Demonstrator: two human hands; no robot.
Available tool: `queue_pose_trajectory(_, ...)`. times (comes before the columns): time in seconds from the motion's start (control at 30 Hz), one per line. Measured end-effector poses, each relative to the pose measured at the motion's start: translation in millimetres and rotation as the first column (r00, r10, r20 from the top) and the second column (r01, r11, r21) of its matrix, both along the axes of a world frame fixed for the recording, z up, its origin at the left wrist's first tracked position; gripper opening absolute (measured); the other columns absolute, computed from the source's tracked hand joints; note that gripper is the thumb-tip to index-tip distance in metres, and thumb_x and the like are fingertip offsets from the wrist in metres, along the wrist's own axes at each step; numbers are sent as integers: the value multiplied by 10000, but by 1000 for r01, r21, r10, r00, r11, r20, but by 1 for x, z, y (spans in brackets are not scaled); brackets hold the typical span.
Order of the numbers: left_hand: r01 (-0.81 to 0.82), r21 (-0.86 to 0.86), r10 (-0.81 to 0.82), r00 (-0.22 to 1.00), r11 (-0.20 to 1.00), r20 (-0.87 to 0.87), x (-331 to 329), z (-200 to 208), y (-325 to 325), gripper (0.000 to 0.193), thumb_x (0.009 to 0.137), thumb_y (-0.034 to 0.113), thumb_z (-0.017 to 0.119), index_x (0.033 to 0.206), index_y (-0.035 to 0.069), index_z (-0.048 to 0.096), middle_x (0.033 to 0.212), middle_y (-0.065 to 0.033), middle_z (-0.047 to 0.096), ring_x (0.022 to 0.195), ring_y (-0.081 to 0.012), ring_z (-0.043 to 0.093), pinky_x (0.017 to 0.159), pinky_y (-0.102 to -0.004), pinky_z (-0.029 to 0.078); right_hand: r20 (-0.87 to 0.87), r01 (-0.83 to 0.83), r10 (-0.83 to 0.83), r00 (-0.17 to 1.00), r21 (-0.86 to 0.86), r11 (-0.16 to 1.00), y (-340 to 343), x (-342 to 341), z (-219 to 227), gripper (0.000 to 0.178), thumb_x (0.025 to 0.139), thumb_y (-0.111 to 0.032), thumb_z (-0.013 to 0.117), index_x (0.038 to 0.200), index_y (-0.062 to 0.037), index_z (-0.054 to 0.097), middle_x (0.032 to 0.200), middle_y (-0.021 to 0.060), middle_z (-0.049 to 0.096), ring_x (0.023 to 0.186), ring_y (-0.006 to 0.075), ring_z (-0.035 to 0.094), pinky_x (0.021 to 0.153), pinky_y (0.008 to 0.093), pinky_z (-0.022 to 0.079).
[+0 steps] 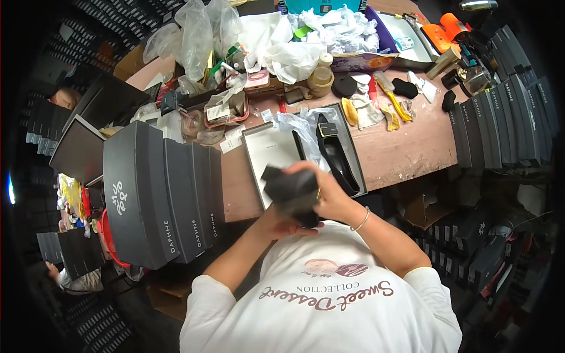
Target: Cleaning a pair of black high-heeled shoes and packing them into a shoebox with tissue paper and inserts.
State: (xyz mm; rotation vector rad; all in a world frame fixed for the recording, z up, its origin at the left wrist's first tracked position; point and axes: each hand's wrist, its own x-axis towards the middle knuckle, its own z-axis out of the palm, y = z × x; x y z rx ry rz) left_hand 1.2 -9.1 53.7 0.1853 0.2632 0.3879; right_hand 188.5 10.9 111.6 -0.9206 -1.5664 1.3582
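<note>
Close in front of my shirt, a black shoe [294,191] is held up, smeared by motion, with a small gold glint on its side. My right hand [327,187] wraps round it from the right and top. Below it, my left hand [287,228] bears against its underside, the fingers partly hidden. Just beyond lies an opened shoe box [254,154] with a grey rim and pale inside. In its right part rests another black shoe [336,154] with a gold buckle, beside crumpled translucent wrapping [299,126].
Dark shoe boxes [138,194] stand in a row at the left, and more boxes [500,117] line the right end of the table [406,150]. Toward the back are a yellow-handled brush [388,88], a jar [321,79], sponges and a purple bin [359,62] of white paper.
</note>
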Motion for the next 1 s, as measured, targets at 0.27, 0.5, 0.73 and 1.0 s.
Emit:
queue_pose_trajectory(0.27,-206,62,215,953,977,-214,12,-36,-8,391,976,343,514,1160,7,593,1146,-195,625,1030,-353,631,969,-521,490,227,14,-61,972,202,979,6,20,17,680,705,-180,770,1319,-48,511,1223,168,535,1160,320,508,1013,382,400)
queue_pose_trajectory(0.5,-548,-347,395,816,761,-421,3,-49,9,428,936,389,509,1116,13,605,1035,-253,639,931,-494,630,848,-594,541,396,484,-467,791,62,873,-57,81,-32,341,882,-64,581,1213,14,585,1109,158,607,1038,271,596,911,333,455)
queue_pose_trajectory(0.73,-586,60,509,645,808,-571,24,-12,2,350,952,379,553,1128,80,602,1005,-68,655,875,-147,642,759,-294,541,565,-35,-319,761,527,849,-46,-8,-70,332,772,-106,640,1090,-12,637,1053,154,632,973,333,607,924,439,433)
queue_pose_trajectory(1.0,-479,276,552,747,834,-371,-19,-23,33,441,1024,365,387,1212,-8,529,1018,-222,646,902,-365,647,799,-430,551,-280,-360,250,927,-473,804,-44,29,-18,235,922,-77,567,1116,20,659,1010,75,653,1008,158,596,875,284,470)
